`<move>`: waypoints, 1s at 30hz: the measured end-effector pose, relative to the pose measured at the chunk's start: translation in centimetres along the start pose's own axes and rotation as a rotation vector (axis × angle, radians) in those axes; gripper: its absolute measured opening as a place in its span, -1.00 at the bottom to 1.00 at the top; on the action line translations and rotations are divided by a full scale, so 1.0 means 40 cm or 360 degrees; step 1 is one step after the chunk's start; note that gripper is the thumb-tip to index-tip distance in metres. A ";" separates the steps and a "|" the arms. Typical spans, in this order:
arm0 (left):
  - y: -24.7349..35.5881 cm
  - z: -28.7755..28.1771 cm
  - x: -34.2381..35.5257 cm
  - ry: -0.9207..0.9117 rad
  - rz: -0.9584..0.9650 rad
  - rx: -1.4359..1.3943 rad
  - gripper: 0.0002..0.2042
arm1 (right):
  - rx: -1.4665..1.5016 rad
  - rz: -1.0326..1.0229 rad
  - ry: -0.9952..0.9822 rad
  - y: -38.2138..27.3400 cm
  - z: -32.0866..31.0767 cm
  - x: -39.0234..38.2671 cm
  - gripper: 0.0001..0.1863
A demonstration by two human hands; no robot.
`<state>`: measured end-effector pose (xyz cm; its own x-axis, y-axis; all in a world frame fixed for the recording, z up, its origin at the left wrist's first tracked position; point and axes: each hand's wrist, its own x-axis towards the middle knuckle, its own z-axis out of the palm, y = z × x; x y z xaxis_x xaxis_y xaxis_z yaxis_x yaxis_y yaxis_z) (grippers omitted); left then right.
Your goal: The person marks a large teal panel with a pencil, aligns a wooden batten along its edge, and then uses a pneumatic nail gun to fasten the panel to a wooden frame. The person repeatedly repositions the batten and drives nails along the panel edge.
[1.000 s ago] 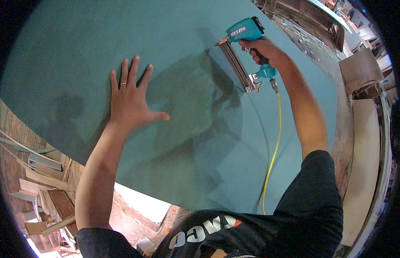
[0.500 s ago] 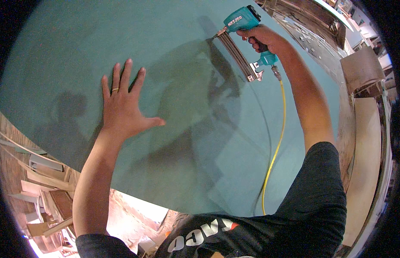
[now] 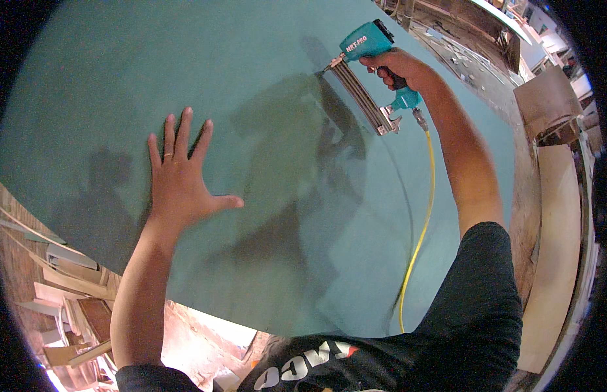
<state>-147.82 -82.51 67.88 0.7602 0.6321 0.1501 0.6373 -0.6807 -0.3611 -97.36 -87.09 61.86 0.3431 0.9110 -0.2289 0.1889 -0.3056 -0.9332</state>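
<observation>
A large blue-green sheet spreads under both arms. My left hand lies flat on it at the left, fingers spread, a ring on one finger. At the upper right my right hand is closed round the black grip of a teal pneumatic nail gun. Its nose points left and meets or hovers just over the sheet; I cannot tell which. The gun's metal magazine slants down to the right. From the handle's end a yellow air hose runs down towards my body.
Wood offcuts are piled beyond the sheet's lower left edge. Along the right stand a pale curved board and a brown bent panel. Scraps litter the surface past the upper right edge. Shadows fall across the sheet.
My left hand appears slightly lower in the view, still spread on the sheet. The nail gun and my right hand also sit a little lower, with the grip unchanged.
</observation>
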 end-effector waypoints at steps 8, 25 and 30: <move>0.013 0.013 -0.030 -0.0021 -0.0007 -0.0027 0.48 | 0.0091 -0.0064 0.0183 0.034 -0.061 0.073 -0.57; 0.002 0.006 -0.087 -0.0101 -0.0042 0.0038 0.54 | 0.0093 -0.0097 0.0078 0.057 -0.079 0.085 -0.57; -0.011 -0.001 -0.100 -0.0120 -0.0070 0.0007 0.49 | 0.0074 -0.0075 0.0084 0.051 -0.068 0.089 -0.58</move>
<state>-151.15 -84.76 67.47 0.7197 0.6876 0.0961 0.6692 -0.6502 -0.3597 -93.24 -85.21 59.90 0.3834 0.9077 -0.1707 0.1631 -0.2485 -0.9548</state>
